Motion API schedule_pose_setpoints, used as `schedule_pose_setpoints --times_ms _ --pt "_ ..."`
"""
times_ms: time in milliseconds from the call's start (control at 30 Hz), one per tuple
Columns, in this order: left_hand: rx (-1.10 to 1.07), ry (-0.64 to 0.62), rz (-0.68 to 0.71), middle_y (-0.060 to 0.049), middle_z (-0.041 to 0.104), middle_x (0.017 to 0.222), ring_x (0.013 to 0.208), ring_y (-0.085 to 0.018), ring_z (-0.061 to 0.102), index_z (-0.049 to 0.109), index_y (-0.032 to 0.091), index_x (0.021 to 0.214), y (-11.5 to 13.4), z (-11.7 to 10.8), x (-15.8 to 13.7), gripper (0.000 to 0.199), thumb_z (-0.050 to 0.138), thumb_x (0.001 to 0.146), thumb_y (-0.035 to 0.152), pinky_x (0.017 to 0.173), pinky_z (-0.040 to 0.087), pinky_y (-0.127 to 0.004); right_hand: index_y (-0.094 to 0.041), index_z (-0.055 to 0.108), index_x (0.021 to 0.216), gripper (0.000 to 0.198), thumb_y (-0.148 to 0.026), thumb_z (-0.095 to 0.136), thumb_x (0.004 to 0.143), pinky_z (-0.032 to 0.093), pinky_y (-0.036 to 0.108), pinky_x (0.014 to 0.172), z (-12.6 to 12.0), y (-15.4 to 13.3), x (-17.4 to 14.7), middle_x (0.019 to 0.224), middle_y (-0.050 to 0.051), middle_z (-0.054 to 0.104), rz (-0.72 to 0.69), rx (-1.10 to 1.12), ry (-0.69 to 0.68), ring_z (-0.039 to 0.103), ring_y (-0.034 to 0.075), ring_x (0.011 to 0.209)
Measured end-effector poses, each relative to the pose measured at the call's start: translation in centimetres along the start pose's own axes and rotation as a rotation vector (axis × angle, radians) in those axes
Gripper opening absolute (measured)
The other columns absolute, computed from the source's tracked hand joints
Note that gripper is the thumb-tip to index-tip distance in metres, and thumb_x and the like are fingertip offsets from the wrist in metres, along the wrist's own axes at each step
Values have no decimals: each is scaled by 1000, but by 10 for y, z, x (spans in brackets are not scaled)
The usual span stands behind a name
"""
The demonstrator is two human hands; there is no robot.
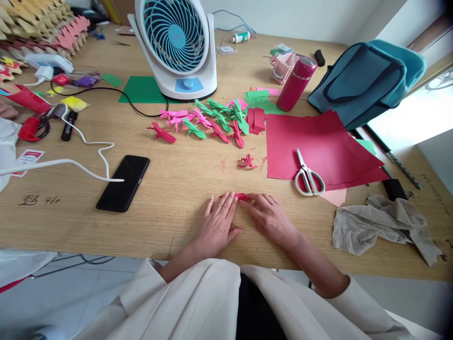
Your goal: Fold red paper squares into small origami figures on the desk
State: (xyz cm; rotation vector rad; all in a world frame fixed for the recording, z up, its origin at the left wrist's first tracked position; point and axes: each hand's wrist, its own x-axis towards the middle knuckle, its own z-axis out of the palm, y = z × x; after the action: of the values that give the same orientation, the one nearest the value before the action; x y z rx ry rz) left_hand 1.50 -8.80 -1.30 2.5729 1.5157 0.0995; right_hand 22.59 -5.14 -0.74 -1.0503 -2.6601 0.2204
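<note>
On the wooden table in front of me lies a small folded red paper piece point(242, 196), partly hidden by my fingers. My left hand point(218, 222) rests flat with its fingers stretched out, the tips pressing the paper's left part down. At the paper's right end, the curled fingers of my right hand point(272, 218) pinch it. Just beyond my hands sits a small red origami figure point(247, 161) with thin legs. Farther back, several finished origami figures in pink, green point(194, 128) and red point(162, 133) lie grouped together.
White-handled scissors point(307, 177) lie on large red paper sheets point(311, 141) to the right. A grey cloth point(368, 224) is near the right edge, a black phone point(123, 183) to the left. Behind stand a fan point(177, 47), a red bottle point(296, 84) and a teal bag point(364, 80).
</note>
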Motion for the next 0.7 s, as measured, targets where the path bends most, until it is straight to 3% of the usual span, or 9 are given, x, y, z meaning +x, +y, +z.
schedule_pose_setpoints --times_ms 400,700 --pt "21 4 -17 -12 32 159 146 -28 31 27 10 153 1 0 1 78 38 95 60 120 22 -50 -17 54 137 42 -18 49 96 46 43 87 -4 -5 4 134 15 57 1 -109 -94 53 29 108" --pt "41 6 -40 -11 39 155 142 -29 37 35 13 151 5 -2 5 77 43 92 63 118 26 -49 -13 51 138 43 -13 45 96 48 43 90 2 3 -3 135 17 55 -20 -30 -57 54 28 108"
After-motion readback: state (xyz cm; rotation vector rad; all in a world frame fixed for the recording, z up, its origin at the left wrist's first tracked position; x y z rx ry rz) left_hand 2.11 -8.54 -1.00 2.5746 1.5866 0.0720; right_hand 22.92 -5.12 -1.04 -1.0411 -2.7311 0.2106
